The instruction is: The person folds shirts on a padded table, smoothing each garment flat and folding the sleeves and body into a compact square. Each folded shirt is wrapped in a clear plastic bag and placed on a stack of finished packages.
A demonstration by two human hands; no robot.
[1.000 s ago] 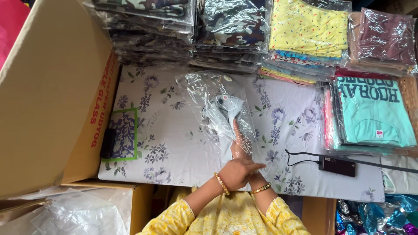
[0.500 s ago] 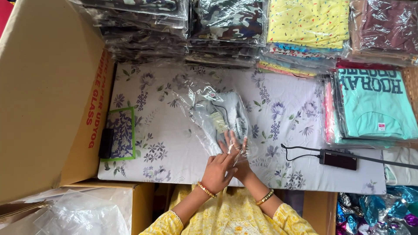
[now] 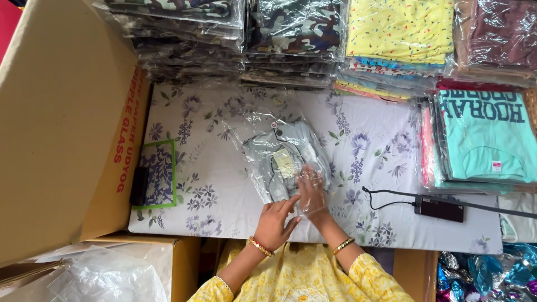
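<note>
A folded grey garment (image 3: 279, 159) with a small yellowish tag lies inside a clear plastic bag (image 3: 254, 126) on the floral-print table cover (image 3: 196, 168). My right hand (image 3: 311, 190) lies flat, fingers apart, under the plastic at the bag's near end, pressing beside the garment. My left hand (image 3: 275, 222) pinches the bag's near edge just below it. Both wrists wear gold bangles and yellow sleeves.
A large cardboard box (image 3: 56, 128) stands at the left, with a blue patterned pouch (image 3: 158, 182) beside it. Stacks of bagged garments (image 3: 302, 33) line the far edge; a teal shirt pile (image 3: 486, 140) sits at the right. A black adapter (image 3: 439, 208) with its cable lies near my right arm.
The bag was raised and crumpled over my joined hands; now it lies flatter with the grey garment inside. My hands have parted, the right under the plastic, the left at the bag's edge.
</note>
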